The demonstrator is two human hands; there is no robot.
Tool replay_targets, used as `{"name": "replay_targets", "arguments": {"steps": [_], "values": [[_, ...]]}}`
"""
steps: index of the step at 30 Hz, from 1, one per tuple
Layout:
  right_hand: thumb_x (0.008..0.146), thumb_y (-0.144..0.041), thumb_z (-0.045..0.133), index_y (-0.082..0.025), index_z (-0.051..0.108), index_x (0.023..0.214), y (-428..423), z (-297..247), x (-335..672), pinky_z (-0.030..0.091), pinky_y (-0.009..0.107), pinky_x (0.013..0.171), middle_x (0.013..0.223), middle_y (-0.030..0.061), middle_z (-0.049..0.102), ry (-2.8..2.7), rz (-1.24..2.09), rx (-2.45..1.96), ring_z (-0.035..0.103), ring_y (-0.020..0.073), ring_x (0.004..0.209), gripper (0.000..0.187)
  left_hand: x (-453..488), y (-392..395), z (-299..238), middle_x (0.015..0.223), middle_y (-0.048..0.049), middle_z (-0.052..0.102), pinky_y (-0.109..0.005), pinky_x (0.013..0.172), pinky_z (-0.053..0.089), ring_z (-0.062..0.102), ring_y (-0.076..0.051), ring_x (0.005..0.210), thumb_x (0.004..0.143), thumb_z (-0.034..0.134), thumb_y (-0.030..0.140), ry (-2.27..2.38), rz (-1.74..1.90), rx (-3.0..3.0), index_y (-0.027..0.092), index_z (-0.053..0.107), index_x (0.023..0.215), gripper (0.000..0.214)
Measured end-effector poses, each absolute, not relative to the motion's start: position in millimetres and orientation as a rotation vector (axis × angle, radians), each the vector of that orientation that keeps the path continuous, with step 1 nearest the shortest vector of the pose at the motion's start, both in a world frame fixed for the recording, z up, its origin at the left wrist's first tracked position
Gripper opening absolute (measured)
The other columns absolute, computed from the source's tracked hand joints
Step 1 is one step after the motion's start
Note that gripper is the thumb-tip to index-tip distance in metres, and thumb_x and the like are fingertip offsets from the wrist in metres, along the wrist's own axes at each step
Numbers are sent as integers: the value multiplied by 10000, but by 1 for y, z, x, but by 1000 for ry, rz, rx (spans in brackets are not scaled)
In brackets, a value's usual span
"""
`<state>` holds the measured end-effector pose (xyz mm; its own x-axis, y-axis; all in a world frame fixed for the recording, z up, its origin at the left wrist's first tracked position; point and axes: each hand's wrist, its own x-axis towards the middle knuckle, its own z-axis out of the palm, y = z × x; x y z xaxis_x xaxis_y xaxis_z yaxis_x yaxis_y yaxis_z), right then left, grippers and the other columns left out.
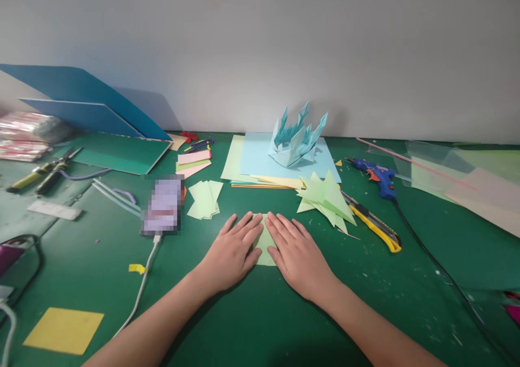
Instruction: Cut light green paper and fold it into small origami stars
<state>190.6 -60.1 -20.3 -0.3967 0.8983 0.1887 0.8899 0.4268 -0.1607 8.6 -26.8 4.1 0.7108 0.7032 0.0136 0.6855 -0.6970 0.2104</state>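
Observation:
Both my hands lie flat on a small light green paper [265,243] in the middle of the green table [252,313]. My left hand [232,252] presses its left half, fingers stretched out and together. My right hand [296,254] covers its right half, fingers also flat. Only a strip of the paper shows between them. Just beyond my right hand lies a pile of folded light green pointed pieces [325,199]. A stack of light green paper slips [205,199] lies beyond my left hand.
A light blue folded paper crown [296,137] stands on stacked coloured sheets [247,161]. A yellow utility knife [376,226] and blue glue gun [376,175] lie to the right, with its cord. A phone [163,204] with cable lies left, pliers [44,172] far left, a yellow square [64,330] near the front.

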Motion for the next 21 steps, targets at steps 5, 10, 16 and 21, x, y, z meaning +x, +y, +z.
{"name": "replay_targets", "arguments": {"steps": [5, 10, 16, 21], "values": [[955, -280, 301, -115, 372, 1407, -60, -19, 190, 340, 447, 1052, 1469, 77, 356, -2438, 51, -1565, 362, 255, 1330, 487, 9, -28, 4, 1478, -87, 352, -510, 1105, 260, 288, -263, 1376, 945, 372, 335, 1122, 106, 2752, 138, 401, 1356, 456], [955, -261, 287, -103, 378, 1403, -59, -18, 189, 342, 444, 1045, 1467, 77, 360, -2436, 47, -1571, 377, 258, 1318, 483, 9, -28, 3, 1478, -82, 353, -508, 1100, 265, 296, -266, 1373, 944, 380, 340, 1122, 107, 2779, 153, 423, 1339, 439], [957, -262, 298, -117, 382, 1402, -59, -17, 187, 331, 442, 1047, 1470, 72, 358, -2408, 77, -1600, 377, 254, 1313, 476, 8, -27, -2, 1467, -79, 378, -485, 1112, 247, 303, -253, 1370, 942, 387, 354, 1123, 168, 2790, 165, 439, 1328, 434], [958, -265, 301, -122, 372, 1408, -58, -16, 186, 315, 441, 1060, 1475, 63, 350, -2395, 121, -1626, 361, 246, 1322, 477, 7, -27, -4, 1470, -73, 375, -469, 1122, 227, 293, -242, 1375, 943, 382, 373, 1118, 189, 2799, 177, 426, 1340, 445]]}}
